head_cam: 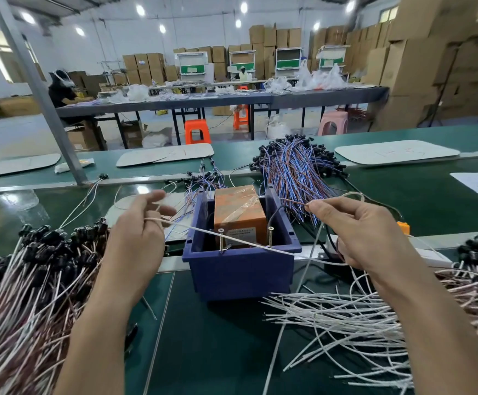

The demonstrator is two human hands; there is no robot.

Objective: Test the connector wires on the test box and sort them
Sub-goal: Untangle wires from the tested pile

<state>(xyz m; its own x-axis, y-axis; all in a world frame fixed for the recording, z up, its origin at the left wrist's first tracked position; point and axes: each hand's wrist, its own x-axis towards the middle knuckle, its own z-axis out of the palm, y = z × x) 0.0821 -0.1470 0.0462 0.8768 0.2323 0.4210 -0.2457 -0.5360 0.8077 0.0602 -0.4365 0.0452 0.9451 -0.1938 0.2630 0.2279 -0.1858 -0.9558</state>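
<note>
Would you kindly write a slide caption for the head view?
Both hands, left hand and right hand, stretch a white wire across two screws on the blue test box.

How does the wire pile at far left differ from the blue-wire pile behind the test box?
1. Colour: the left pile is white and reddish-brown wires; the rear pile is blue with some brown.
2. Place: the left pile lies at the near edge beside the left hand; the rear pile lies beyond the blue test box, toward the right.
3. Spread: the left pile runs out of frame; the rear pile is fully in view.

Both have black connector ends.
</note>
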